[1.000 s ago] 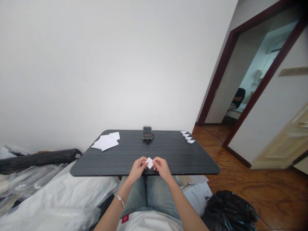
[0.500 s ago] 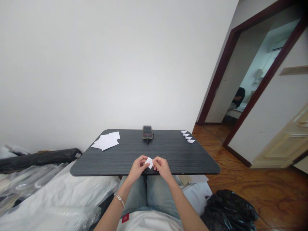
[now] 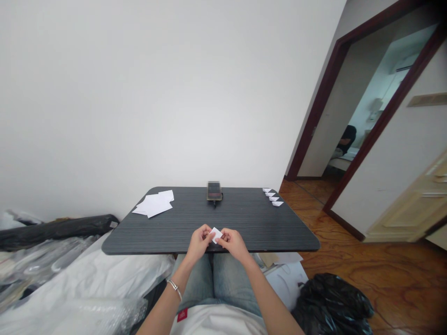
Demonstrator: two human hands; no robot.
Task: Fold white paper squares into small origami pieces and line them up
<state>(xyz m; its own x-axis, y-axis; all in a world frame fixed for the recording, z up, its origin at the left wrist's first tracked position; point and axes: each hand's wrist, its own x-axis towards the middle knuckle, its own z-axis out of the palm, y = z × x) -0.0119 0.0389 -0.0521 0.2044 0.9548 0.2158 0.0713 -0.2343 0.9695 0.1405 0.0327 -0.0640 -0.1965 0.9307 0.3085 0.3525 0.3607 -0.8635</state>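
Between my two hands, just above the front edge of the dark table, is a small folded piece of white paper, turned with a corner up. My left hand pinches its left side between thumb and fingers. On the right side, my right hand grips the paper, its thumb across the lower right part. The fingers behind the paper are partly hidden. Several small folded white paper pieces lie in a row at the table's right end. Loose white sheets overlap at the left end.
A phone-like device on a stand is at the table's back middle, against the white wall. Plastic-wrapped goods lie at the left. A black plastic bag and a white paper bag stand at the lower right. Beyond the doorway sits a person.
My right thumb has moved inward and down over the lower part of the paper. The paper has shifted slightly left and up. My left hand keeps its pinch.
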